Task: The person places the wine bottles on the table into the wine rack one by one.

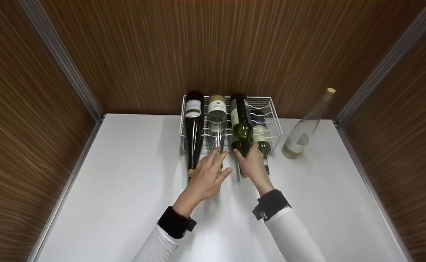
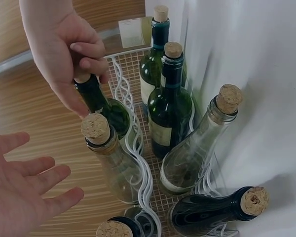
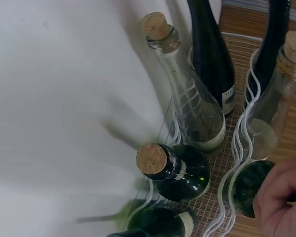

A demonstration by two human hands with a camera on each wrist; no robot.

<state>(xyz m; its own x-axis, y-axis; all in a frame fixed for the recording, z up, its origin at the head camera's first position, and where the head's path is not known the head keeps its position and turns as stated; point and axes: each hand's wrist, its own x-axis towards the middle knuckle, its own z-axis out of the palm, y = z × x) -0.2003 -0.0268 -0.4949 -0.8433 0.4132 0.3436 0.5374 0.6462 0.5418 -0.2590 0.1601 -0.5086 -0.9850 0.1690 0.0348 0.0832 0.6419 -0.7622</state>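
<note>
My right hand (image 1: 253, 163) grips the corked neck of a green wine bottle (image 1: 239, 112), which lies in the upper row of a white wire bottle rack (image 1: 275, 125). In the left wrist view that grip shows as curled fingers around the cork and the top of the neck. My left hand (image 1: 205, 178) is held with fingers spread near the neck of a clear bottle (image 1: 217, 118) in the same row. Nothing is in the left hand. Left of the clear bottle lies a dark slim bottle (image 1: 194, 127).
A clear corked bottle (image 1: 302, 134) stands on the white table (image 1: 136, 174) right of the rack. In the lower row lie more corked bottles, among them a green bottle (image 2: 170, 113) and a clear bottle (image 3: 192, 103). Wood-grain panels (image 1: 162, 54) enclose the table.
</note>
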